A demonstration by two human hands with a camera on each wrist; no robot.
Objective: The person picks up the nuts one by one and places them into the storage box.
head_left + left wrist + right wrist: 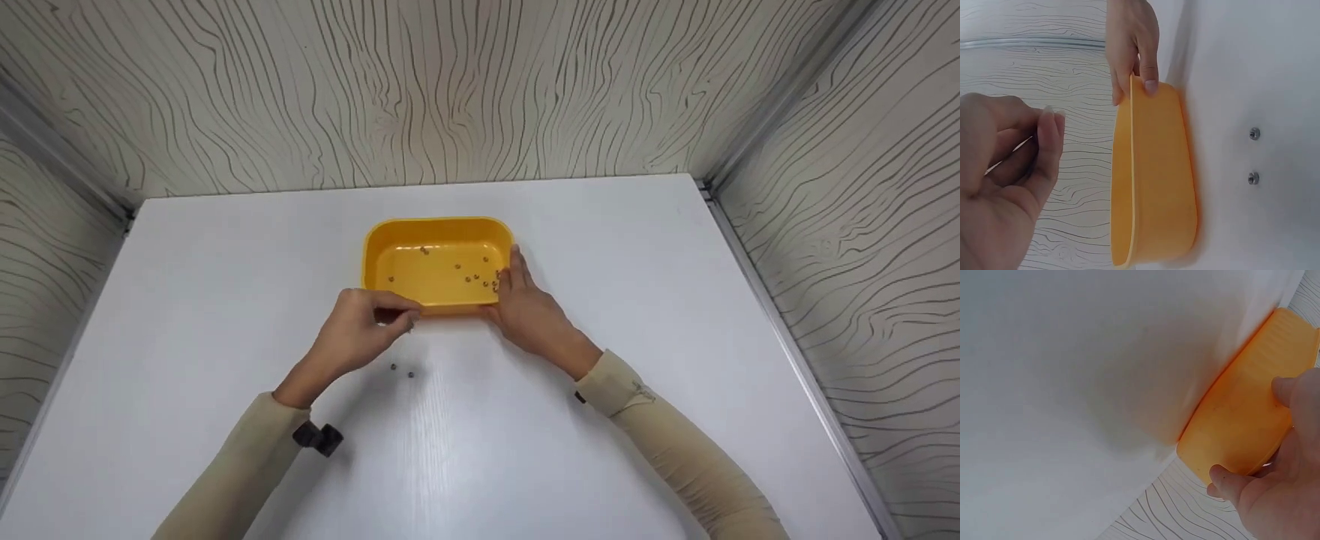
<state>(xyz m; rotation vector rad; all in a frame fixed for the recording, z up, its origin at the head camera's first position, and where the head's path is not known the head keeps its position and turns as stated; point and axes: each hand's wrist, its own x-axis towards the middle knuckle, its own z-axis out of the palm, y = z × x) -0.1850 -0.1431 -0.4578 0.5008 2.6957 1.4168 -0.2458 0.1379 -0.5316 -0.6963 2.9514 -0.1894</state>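
Observation:
A yellow plastic bin [442, 311] sits on the white table, with several small metal nuts [476, 277] inside, mostly toward its right end. My right hand [531, 311] grips the bin's near right corner, thumb against the outer front wall and a finger over the rim. At the near left part of the rim is my left hand [360, 330], thumb and index fingertips pinched together around a small nut that they largely hide. Two more nuts lie on the table in front of the bin, a nearer one [1253, 178] and another [1255, 134].
The white table [465, 465] extends around the bin on all sides. Wood-grain patterned panels [420, 90] stand behind it and at both sides, with metal rails at the corners. A small black device [318, 437] is strapped on the left sleeve.

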